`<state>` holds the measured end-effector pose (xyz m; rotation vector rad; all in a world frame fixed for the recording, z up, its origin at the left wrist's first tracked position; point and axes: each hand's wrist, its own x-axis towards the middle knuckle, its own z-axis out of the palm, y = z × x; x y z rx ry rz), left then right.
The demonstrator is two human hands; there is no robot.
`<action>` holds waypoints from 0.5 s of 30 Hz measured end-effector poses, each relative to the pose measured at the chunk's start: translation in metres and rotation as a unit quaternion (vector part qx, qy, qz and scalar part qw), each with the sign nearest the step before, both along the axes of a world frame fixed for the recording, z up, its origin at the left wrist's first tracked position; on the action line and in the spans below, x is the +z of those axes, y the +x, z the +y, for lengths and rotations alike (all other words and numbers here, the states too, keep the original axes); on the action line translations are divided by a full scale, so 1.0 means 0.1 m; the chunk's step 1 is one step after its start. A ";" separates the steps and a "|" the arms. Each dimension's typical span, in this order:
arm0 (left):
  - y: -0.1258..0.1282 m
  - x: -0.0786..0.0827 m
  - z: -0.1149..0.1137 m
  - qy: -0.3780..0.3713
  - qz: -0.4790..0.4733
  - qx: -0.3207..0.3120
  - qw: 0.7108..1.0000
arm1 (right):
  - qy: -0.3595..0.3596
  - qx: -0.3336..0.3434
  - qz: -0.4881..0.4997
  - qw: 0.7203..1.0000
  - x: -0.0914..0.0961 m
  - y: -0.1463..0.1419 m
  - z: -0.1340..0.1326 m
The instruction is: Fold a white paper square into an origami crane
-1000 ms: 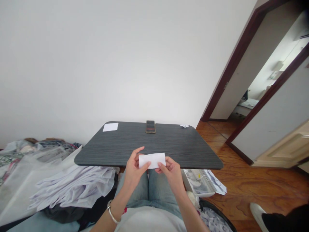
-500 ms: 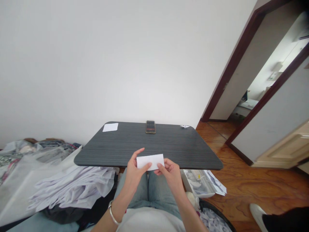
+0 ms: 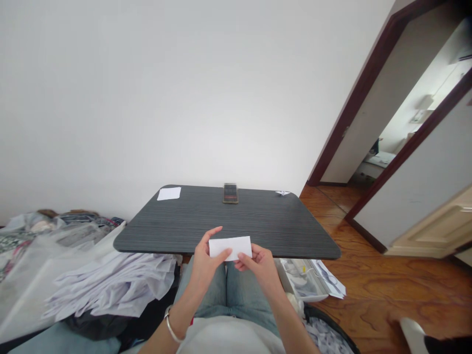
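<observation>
Folded paper slightly lower than second ago; left hand, right hand pinch lower edge; likely light, easily creased; hold near ends.

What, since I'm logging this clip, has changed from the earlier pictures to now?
The white shoe at lower right shifted farther right; the held paper sank slightly. Left hand and right hand kept hold. Phone and flat sheet stayed put.

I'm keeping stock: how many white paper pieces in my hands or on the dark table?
3: folded white paper rectangle in left hand and right hand; flat white sheet, far-left on table; winged white paper, far-right. Hands may hide more.
</observation>
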<state>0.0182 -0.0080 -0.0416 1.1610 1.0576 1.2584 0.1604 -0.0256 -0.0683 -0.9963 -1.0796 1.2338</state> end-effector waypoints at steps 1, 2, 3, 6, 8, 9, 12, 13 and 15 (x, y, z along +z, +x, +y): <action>0.00 0.01 -0.01 0.003 0.006 -0.003 1.000 | -0.002 0.004 -0.002 1.000 0.00 0.00 0.00; -0.01 0.02 -0.01 0.006 0.012 -0.006 1.000 | -0.002 0.006 -0.003 1.000 0.01 -0.01 -0.01; -0.01 0.02 -0.02 0.009 0.018 -0.010 1.000 | -0.001 0.006 -0.002 1.000 0.01 -0.01 -0.01; -0.02 0.05 -0.03 0.021 0.035 -0.020 0.999 | 0.000 0.009 0.005 1.000 0.02 -0.02 -0.02; -0.02 0.05 -0.04 0.022 0.039 -0.030 0.999 | -0.001 0.010 0.007 1.000 0.01 -0.03 -0.01; -0.02 0.06 -0.04 0.022 0.038 -0.035 0.998 | -0.002 0.010 0.006 1.000 0.01 -0.03 -0.01; -0.02 0.05 -0.04 0.023 0.034 -0.046 0.998 | -0.004 0.000 -0.001 1.000 0.00 -0.03 -0.01; -0.02 0.05 -0.04 0.026 0.034 -0.047 0.998 | -0.005 -0.006 -0.004 1.000 -0.01 -0.03 -0.01; -0.02 0.03 -0.03 0.030 0.037 -0.048 0.998 | -0.006 -0.016 -0.012 1.000 0.00 -0.04 -0.01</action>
